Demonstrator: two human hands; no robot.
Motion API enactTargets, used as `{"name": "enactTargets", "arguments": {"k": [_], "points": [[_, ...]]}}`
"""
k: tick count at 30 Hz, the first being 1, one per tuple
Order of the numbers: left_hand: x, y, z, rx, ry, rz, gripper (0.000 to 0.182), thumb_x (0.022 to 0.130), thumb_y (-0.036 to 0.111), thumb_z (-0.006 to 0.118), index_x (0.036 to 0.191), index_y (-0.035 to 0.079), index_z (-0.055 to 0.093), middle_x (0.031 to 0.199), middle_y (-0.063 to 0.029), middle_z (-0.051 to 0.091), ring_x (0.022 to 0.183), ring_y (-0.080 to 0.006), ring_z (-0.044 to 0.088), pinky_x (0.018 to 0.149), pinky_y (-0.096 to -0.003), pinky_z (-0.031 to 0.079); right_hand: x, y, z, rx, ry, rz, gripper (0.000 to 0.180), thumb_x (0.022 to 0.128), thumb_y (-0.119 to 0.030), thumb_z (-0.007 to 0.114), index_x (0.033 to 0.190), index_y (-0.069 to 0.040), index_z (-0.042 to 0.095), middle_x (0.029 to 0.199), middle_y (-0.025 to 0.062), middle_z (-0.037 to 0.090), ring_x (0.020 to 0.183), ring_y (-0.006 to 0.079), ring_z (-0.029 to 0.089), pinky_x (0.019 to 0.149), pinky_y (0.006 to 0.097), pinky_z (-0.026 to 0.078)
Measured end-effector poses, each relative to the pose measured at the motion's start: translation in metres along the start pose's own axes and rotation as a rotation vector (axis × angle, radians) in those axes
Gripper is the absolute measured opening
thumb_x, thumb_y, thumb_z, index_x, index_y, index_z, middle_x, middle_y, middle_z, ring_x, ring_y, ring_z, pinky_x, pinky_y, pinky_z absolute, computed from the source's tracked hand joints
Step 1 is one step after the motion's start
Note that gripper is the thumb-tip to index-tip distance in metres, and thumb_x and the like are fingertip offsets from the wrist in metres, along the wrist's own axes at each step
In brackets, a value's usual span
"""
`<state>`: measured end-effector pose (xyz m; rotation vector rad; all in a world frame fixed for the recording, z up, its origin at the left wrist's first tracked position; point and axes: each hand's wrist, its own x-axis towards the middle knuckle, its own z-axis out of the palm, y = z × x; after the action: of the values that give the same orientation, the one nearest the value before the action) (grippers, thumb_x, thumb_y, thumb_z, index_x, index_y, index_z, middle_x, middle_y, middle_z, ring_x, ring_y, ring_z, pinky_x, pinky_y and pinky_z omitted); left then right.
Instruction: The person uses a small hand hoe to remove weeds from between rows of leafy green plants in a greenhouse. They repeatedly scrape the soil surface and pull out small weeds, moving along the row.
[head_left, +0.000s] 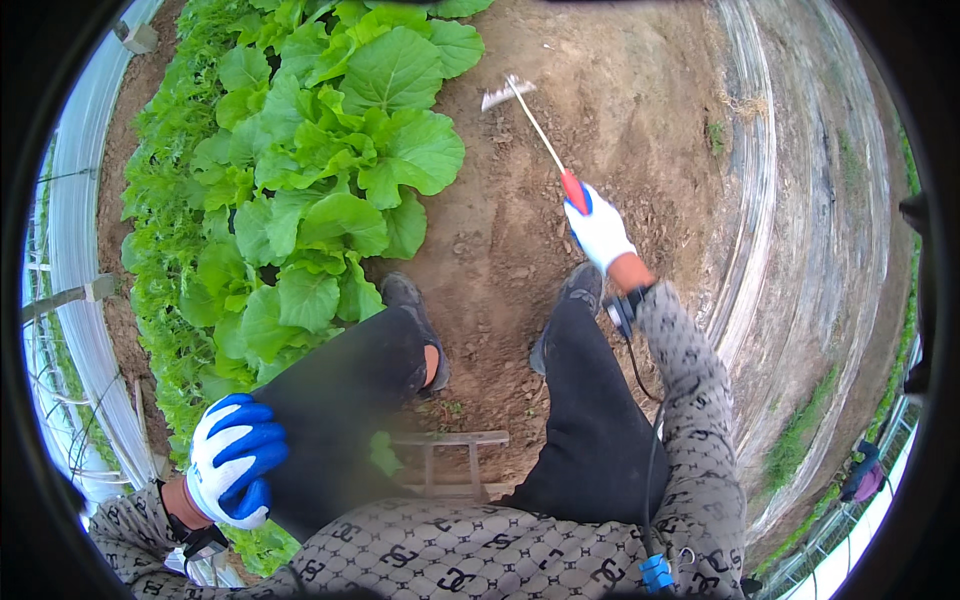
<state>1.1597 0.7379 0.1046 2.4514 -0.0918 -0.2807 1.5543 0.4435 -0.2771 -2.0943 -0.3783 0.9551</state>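
Observation:
My right hand (602, 229), in a white and blue coated work glove, grips the red handle (575, 191) of a small hand rake. The rake's thin pale shaft (538, 127) slants away to the upper left. Its toothed metal head (508, 94) is at the bare soil (525, 210), near the edge of the leafy greens (397, 142). My left hand (234, 459), gloved the same way, rests on my left thigh (337, 390) with nothing in it and its fingers spread a little.
Broad-leaved greens and feathery leafy plants (161, 180) fill the left side, beside plastic sheeting (82, 247). Weathered plastic film (810, 187) covers ground on the right. Between my legs shows a low wooden frame (450, 439). A cable (651, 480) runs along my right sleeve.

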Motion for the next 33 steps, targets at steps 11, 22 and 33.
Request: {"name": "enactTargets", "arguments": {"k": [11,22,33], "points": [[0.002,0.009,-0.01,0.02,-0.014,-0.004,0.046,0.054,0.016,0.06,0.097,0.001,0.071,0.103,-0.0167,0.07,0.101,-0.0413,0.065,0.093,-0.0579,0.052,-0.038,0.008,0.038,-0.241,-0.139,0.071,0.043,0.098,-0.04,0.061,0.132,-0.013,0.054,0.105,0.0252,0.071,0.097,0.0478,0.068,0.083,0.0554,0.053],[-0.003,-0.012,0.004,0.015,0.005,0.01,0.048,0.049,0.02,0.061,0.091,0.001,0.071,0.1,-0.0168,0.07,0.095,-0.0405,0.066,0.089,-0.0571,0.053,-0.115,0.112,0.01,-0.62,-0.511,0.022,0.06,0.098,-0.043,0.056,0.151,-0.018,0.041,0.109,0.0262,0.072,0.098,0.0476,0.069,0.086,0.0544,0.054],[-0.008,-0.015,-0.006,-0.017,-0.026,-0.001,0.042,0.056,0.021,0.065,0.093,0.004,0.074,0.101,-0.0134,0.071,0.098,-0.038,0.067,0.089,-0.0546,0.053,-0.154,0.105,-0.022,-0.499,-0.297,-0.02,0.059,0.096,-0.038,0.066,0.15,-0.021,0.051,0.11,0.0233,0.072,0.101,0.0437,0.069,0.088,0.0491,0.054]]}}
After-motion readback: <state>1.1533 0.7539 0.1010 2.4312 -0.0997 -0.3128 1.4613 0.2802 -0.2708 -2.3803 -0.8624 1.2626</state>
